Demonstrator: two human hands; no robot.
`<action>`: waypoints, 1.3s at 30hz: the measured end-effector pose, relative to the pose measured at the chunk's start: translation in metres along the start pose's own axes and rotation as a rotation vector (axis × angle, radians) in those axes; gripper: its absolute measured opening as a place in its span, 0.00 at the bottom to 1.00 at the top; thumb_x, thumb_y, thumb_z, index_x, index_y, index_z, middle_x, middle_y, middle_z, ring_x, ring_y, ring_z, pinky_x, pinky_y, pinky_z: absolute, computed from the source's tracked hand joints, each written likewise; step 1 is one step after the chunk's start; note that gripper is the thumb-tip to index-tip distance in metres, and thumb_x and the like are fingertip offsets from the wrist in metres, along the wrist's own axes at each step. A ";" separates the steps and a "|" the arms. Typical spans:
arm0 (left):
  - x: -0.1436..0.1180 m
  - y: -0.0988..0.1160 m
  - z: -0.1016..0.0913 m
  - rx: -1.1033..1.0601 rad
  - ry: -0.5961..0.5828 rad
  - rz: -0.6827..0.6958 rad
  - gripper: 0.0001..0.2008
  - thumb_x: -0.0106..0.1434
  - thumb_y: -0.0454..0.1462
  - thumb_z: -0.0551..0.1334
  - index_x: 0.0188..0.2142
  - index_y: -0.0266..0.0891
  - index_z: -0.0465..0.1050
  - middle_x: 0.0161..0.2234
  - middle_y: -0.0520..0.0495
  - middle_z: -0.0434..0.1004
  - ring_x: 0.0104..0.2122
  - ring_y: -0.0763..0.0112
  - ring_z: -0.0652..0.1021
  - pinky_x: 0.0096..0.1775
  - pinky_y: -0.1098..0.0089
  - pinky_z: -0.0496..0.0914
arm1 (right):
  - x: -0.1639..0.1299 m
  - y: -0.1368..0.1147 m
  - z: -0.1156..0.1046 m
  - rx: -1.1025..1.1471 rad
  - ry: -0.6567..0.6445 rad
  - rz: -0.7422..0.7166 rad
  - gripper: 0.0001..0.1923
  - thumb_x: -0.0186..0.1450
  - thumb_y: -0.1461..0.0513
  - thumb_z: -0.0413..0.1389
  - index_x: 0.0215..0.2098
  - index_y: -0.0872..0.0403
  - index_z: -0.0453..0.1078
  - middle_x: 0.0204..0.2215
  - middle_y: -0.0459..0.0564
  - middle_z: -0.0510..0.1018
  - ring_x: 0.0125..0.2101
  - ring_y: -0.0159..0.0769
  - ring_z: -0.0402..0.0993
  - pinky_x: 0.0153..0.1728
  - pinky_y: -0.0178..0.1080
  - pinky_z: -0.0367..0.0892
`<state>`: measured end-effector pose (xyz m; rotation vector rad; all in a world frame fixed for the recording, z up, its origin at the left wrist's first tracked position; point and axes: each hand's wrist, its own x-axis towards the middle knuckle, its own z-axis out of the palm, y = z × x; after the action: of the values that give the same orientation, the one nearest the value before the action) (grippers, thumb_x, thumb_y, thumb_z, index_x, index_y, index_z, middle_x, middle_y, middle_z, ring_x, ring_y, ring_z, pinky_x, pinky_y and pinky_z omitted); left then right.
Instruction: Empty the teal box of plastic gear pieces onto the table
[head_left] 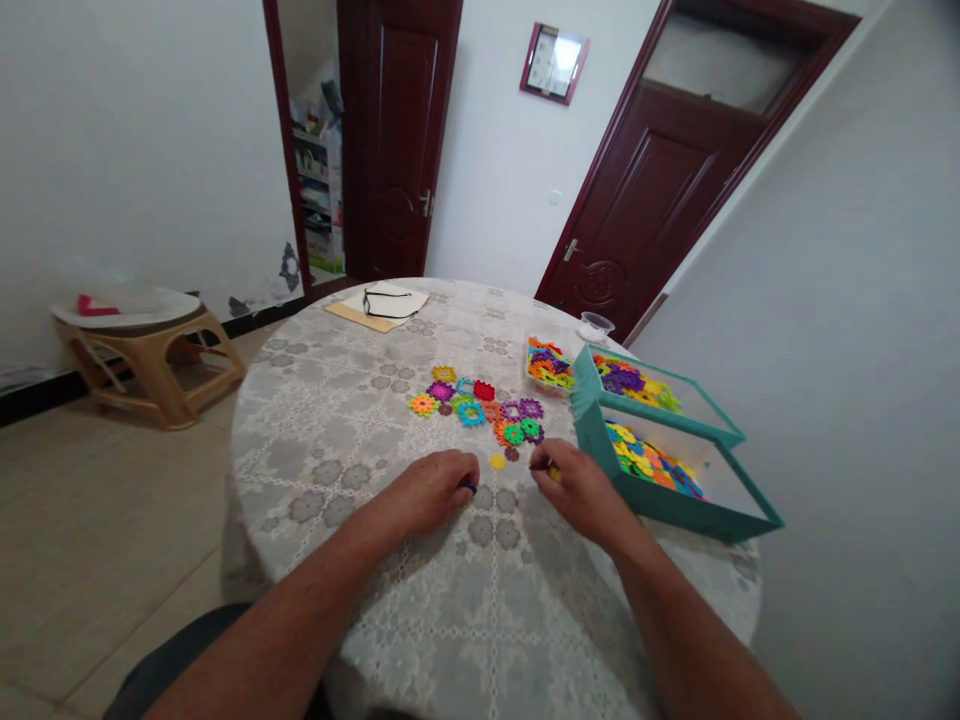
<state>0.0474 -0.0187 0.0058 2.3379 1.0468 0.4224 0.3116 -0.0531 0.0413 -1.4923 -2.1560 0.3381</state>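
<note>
Left hand (439,490) curled knuckles-up on the table (337,420), pinching a blue piece (469,488). Right hand (581,490) closed on a yellow piece (553,473). 1 loose yellow disc (497,461) lies between both hands, joined cluster (480,405) just beyond. Teal box (675,480) beside right hand.

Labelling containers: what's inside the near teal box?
The near teal box holds loose plastic interlocking pieces in yellow, orange, green and blue, piled against its left side; the right part shows bare white floor. Its front wall hides the lowest pieces, so no count is possible.
</note>
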 end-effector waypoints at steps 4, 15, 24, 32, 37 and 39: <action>-0.001 0.001 -0.004 -0.094 0.026 0.018 0.07 0.61 0.33 0.57 0.38 0.43 0.72 0.40 0.47 0.78 0.40 0.64 0.74 0.42 0.68 0.65 | -0.001 0.041 -0.057 -0.246 0.256 0.102 0.06 0.65 0.61 0.53 0.37 0.51 0.71 0.36 0.49 0.78 0.37 0.40 0.73 0.42 0.41 0.66; 0.001 0.009 -0.006 -0.334 0.127 -0.029 0.07 0.62 0.37 0.62 0.41 0.43 0.70 0.34 0.51 0.76 0.34 0.68 0.74 0.36 0.70 0.63 | -0.015 0.040 -0.051 -0.359 0.467 0.105 0.09 0.69 0.59 0.52 0.42 0.52 0.73 0.39 0.56 0.78 0.41 0.46 0.74 0.47 0.48 0.70; 0.005 -0.002 0.006 -0.677 -0.083 -0.054 0.14 0.56 0.35 0.64 0.43 0.41 0.69 0.30 0.55 0.75 0.29 0.71 0.74 0.31 0.73 0.63 | -0.021 -0.062 0.045 0.196 -0.072 -0.114 0.17 0.69 0.66 0.57 0.55 0.47 0.72 0.45 0.51 0.74 0.45 0.40 0.72 0.47 0.41 0.69; 0.006 0.004 0.002 -0.825 -0.198 -0.030 0.12 0.61 0.44 0.65 0.40 0.40 0.69 0.31 0.50 0.78 0.31 0.68 0.78 0.35 0.69 0.69 | -0.021 -0.046 0.037 0.329 -0.050 -0.029 0.10 0.66 0.67 0.57 0.43 0.48 0.75 0.37 0.44 0.76 0.38 0.33 0.72 0.40 0.35 0.67; 0.009 0.007 -0.005 -0.687 -0.022 -0.088 0.13 0.64 0.47 0.61 0.37 0.41 0.69 0.30 0.50 0.78 0.30 0.68 0.77 0.35 0.68 0.69 | -0.020 -0.008 -0.007 0.018 0.412 0.034 0.10 0.69 0.65 0.52 0.46 0.50 0.73 0.40 0.51 0.76 0.39 0.38 0.73 0.43 0.40 0.70; 0.010 0.006 -0.006 -0.626 0.060 -0.140 0.11 0.63 0.46 0.61 0.36 0.41 0.69 0.30 0.51 0.77 0.30 0.68 0.77 0.35 0.68 0.69 | -0.020 0.017 -0.029 -0.202 0.581 0.075 0.11 0.69 0.64 0.52 0.46 0.52 0.73 0.40 0.54 0.76 0.42 0.43 0.72 0.47 0.45 0.69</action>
<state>0.0544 -0.0120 0.0145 1.6978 0.9291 0.6592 0.3461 -0.0673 0.0535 -1.5424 -1.7047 -0.2731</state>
